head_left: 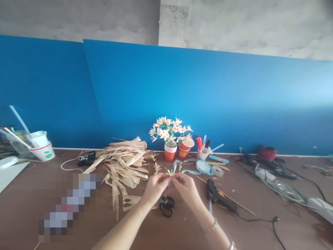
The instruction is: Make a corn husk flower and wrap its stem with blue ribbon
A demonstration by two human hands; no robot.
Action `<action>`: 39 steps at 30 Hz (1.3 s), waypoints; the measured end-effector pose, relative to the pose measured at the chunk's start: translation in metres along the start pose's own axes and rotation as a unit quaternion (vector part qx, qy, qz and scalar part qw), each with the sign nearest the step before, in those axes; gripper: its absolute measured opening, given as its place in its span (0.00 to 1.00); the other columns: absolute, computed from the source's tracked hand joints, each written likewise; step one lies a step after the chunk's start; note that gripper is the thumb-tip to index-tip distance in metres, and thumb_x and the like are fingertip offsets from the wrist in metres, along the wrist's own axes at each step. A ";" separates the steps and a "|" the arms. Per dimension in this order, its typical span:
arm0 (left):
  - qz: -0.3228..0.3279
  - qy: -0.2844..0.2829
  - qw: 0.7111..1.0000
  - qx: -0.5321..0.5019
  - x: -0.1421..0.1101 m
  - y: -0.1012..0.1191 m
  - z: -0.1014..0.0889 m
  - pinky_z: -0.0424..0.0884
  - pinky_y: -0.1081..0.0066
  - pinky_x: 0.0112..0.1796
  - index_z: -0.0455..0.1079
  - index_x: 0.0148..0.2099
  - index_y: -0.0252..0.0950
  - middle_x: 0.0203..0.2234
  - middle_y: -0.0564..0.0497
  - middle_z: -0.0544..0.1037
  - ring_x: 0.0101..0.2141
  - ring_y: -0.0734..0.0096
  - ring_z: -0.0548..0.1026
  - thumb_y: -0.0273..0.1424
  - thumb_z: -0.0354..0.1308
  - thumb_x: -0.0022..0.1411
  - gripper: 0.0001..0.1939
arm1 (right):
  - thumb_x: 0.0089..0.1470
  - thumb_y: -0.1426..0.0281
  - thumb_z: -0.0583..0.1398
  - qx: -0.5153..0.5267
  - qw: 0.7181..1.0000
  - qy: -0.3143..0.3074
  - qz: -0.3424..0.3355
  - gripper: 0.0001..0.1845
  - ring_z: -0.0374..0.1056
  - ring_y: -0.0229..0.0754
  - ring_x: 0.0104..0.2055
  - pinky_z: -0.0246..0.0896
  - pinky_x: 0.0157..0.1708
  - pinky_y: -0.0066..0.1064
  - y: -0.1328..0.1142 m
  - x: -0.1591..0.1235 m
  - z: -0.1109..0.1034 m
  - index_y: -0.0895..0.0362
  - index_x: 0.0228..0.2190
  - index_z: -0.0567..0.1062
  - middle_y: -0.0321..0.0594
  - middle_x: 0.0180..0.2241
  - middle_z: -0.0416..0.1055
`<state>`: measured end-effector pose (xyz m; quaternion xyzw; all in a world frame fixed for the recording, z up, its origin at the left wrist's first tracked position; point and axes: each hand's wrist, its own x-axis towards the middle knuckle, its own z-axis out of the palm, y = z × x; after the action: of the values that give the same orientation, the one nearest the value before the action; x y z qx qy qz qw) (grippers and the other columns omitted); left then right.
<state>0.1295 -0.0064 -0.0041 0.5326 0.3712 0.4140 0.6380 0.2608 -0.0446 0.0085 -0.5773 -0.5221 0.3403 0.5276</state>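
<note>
Both hands' (156,187) (185,187) pinched grip on small husk flower (170,172) above scissors (166,205).

Our arms are bare, no sleeves; the right wrist (212,225) wears a thin bracelet, a silver bangle behind it.

I see black scissors (167,205) and a black glue gun (220,197) on the brown table (260,222). Two orange cups (178,149) hold paper flowers (169,130) by the blue wall (208,97).

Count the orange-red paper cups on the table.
2: one upright cup holding the husk flowers, and a second cup tilted against its right side, beyond both hands. Others may be hidden behind the clutter.
</note>
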 end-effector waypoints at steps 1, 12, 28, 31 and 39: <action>-0.006 0.002 1.000 0.001 0.001 -0.001 -0.001 0.62 0.76 0.17 0.73 0.31 0.32 0.18 0.53 0.72 0.17 0.74 0.68 0.40 0.63 0.47 0.15 | 0.44 0.63 0.60 0.000 1.000 -0.003 0.003 0.10 0.66 0.41 0.24 0.60 0.26 0.30 0.001 0.000 0.000 0.57 0.21 0.73 0.36 0.20 0.71; -0.031 0.026 0.993 -0.110 -0.003 0.003 -0.001 0.57 0.77 0.20 0.71 0.27 0.33 0.17 0.55 0.69 0.18 0.79 0.64 0.38 0.64 0.45 0.12 | 0.46 0.56 0.62 0.137 0.986 -0.046 0.079 0.16 0.63 0.36 0.23 0.56 0.23 0.26 -0.003 -0.004 0.003 0.57 0.24 0.73 0.34 0.21 0.68; -0.037 -0.015 0.995 -0.093 -0.003 0.000 -0.003 0.49 0.79 0.18 0.69 0.27 0.33 0.17 0.57 0.67 0.16 0.83 0.59 0.37 0.64 0.45 0.12 | 0.38 0.64 0.67 0.284 0.931 -0.125 0.192 0.11 0.60 0.33 0.22 0.51 0.22 0.23 0.006 -0.008 0.000 0.58 0.21 0.73 0.32 0.19 0.67; -0.045 0.032 0.996 -0.067 -0.003 0.002 0.000 0.46 0.79 0.17 0.67 0.25 0.34 0.14 0.59 0.63 0.15 0.84 0.56 0.37 0.64 0.44 0.13 | 0.39 0.65 0.65 0.185 0.972 -0.050 0.133 0.10 0.57 0.33 0.21 0.50 0.23 0.25 0.002 -0.008 0.003 0.58 0.18 0.72 0.32 0.18 0.67; -0.031 0.085 0.993 -0.071 -0.010 0.005 0.011 0.51 0.79 0.17 0.66 0.24 0.34 0.13 0.59 0.63 0.15 0.82 0.58 0.37 0.64 0.45 0.13 | 0.47 0.68 0.58 -0.090 0.991 0.088 -0.052 0.08 0.59 0.38 0.22 0.53 0.24 0.28 0.005 -0.013 0.012 0.56 0.19 0.72 0.35 0.19 0.68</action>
<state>0.1350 -0.0192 0.0032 0.4377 0.4098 0.4630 0.6527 0.2473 -0.0535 -0.0012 -0.6217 -0.5317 0.2119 0.5347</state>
